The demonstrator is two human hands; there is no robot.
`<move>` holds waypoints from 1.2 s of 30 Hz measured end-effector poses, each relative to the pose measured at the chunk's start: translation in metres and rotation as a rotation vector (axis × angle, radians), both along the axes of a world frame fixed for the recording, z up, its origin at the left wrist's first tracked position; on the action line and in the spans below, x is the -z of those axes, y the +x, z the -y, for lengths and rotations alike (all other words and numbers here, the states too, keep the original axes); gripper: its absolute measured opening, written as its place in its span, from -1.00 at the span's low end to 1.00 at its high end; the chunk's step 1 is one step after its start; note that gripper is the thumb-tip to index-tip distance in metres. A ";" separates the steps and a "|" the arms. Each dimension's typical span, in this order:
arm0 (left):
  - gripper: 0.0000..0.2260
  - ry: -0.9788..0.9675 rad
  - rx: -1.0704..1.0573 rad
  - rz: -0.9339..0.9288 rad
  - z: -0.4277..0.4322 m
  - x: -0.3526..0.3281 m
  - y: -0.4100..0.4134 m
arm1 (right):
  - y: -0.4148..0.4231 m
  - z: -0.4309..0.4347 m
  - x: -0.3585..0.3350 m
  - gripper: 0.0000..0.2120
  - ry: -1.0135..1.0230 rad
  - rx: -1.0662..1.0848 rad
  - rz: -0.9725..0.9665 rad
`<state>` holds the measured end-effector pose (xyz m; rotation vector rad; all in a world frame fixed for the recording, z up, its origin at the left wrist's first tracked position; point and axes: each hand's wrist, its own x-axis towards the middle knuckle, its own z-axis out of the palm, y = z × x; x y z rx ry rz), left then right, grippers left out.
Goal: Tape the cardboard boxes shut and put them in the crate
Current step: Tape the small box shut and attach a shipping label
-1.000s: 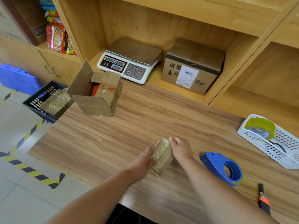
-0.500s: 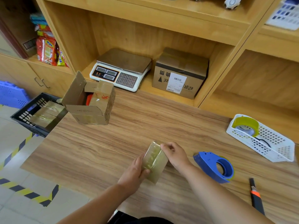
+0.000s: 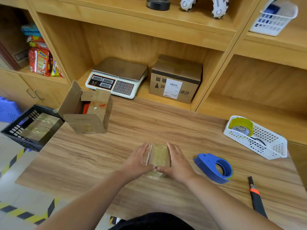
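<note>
- Cardboard glossy with clear tape sits between both hands. The left hand (image 3: 138, 161) and right hand (image 3: 178, 165) each hold the small box (image 3: 159, 155) with the fingers laid along a side wall and the thumb hooked round its near edge.
- Slip risk: the taped faces look slick. A squeeze from the sides alone could let the box shoot out or twist as it is lifted.
- Seal risk: a thin edge seems to stand proud on the box's left side. I cannot tell if it is a loose flap or a tape end. Unpressed, it could peel or snag.
- Position: the box rests on the wooden table (image 3: 83, 155), directly between the palms and touching both, thumbs nearly meeting at its front.
- Just right of the right hand lies the blue tape dispenser (image 3: 214, 168), which an elbow swing might knock. The utility knife (image 3: 255, 198) lies farther right.
- Carry risk: the black crate (image 3: 15, 130) hangs off the table's far-left end, well apart from the hands. It already holds taped boxes (image 3: 39, 127).
- The open carton (image 3: 89, 113) stands near that route, and a low, hurried pass might clip it.
</note>
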<state>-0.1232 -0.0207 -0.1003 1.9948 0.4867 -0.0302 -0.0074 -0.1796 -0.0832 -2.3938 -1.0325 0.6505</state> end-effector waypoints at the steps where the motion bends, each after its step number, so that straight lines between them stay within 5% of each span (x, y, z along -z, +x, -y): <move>1: -0.11 0.005 0.029 -0.007 -0.001 -0.001 0.001 | 0.001 0.001 0.000 0.07 -0.014 0.005 -0.025; 11: -0.08 -0.094 0.166 -0.086 -0.011 -0.011 0.027 | 0.013 -0.005 0.000 -0.05 -0.002 0.033 -0.145; 29: -0.62 -0.258 0.003 0.009 -0.017 -0.008 0.049 | 0.034 -0.018 0.013 -0.64 0.171 0.115 -0.138; 36: -0.75 -0.394 -0.105 0.020 -0.013 -0.007 0.054 | 0.038 -0.026 0.015 -0.68 0.230 0.173 -0.101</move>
